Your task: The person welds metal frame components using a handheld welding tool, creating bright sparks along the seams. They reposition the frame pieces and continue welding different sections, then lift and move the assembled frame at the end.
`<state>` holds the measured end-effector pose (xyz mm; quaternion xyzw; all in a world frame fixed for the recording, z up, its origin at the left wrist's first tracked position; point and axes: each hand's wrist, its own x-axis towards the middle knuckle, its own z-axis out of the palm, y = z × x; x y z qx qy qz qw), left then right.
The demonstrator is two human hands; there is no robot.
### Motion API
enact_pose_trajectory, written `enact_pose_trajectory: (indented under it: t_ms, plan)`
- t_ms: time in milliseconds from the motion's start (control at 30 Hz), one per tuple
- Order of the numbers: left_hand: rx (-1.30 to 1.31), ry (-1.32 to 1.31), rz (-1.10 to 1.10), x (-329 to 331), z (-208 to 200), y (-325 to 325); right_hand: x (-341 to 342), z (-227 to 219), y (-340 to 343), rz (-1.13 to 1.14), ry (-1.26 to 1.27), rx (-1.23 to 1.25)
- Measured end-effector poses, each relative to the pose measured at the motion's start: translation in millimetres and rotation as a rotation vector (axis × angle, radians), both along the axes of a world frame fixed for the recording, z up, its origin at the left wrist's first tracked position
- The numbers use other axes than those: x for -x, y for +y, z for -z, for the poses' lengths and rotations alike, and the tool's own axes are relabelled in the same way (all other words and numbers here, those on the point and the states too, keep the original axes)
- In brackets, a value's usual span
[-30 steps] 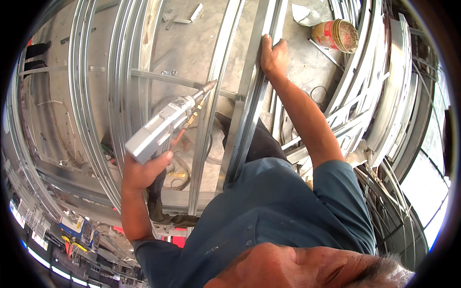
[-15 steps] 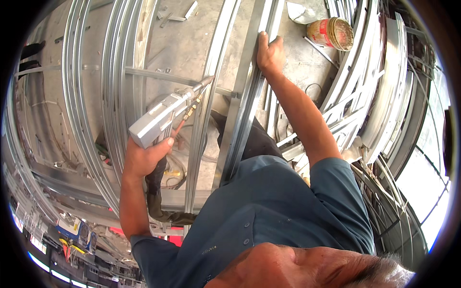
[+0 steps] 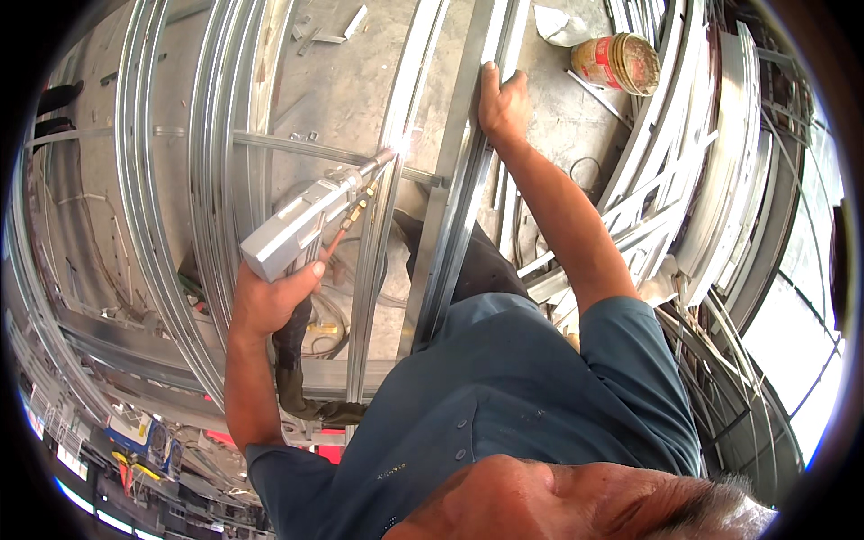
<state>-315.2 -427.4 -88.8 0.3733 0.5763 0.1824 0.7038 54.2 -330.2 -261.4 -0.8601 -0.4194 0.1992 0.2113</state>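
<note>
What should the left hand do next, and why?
Probably hold the silver tool steady for a moment: the left hand grips it, its nozzle is at the metal rail by the crossbar, and a bright glow shows there, so shifting now might spoil the spot.

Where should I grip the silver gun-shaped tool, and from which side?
Probably by the handle under its boxy rear body, coming from the person's own side, as the left hand does. The silver gun-shaped tool slants away, its nozzle directed at a metal stud. I'd stay clear of the nozzle, since bright light glares at its tip.
</note>
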Motion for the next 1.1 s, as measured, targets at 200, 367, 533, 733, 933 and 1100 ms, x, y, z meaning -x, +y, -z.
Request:
enact_pose_trajectory:
  t_ms: [200, 367, 533, 733, 933, 1100]
  plan:
    - [0.004, 0.027, 0.019, -1, -5, 0, 1, -2, 0, -0.016, 0.01, -0.003]
    - [0.023, 0.044, 0.006, -1, -7, -2, 3, -3, 0, 0.01, 0.004, 0.016]
    - [0.009, 0.039, 0.017, 1, -3, -4, 5, -6, 0, 0.022, 0.021, 0.0]
    - [-0.005, 0.035, 0.024, 3, 0, -6, 5, -5, 0, 0.012, 0.018, -0.026]
    - [-0.003, 0.062, 0.035, 3, -4, -7, 7, -12, 1, -0.015, 0.036, -0.007]
    - [-0.012, 0.077, 0.044, 5, -3, -8, 5, -5, 0, -0.014, 0.006, -0.06]
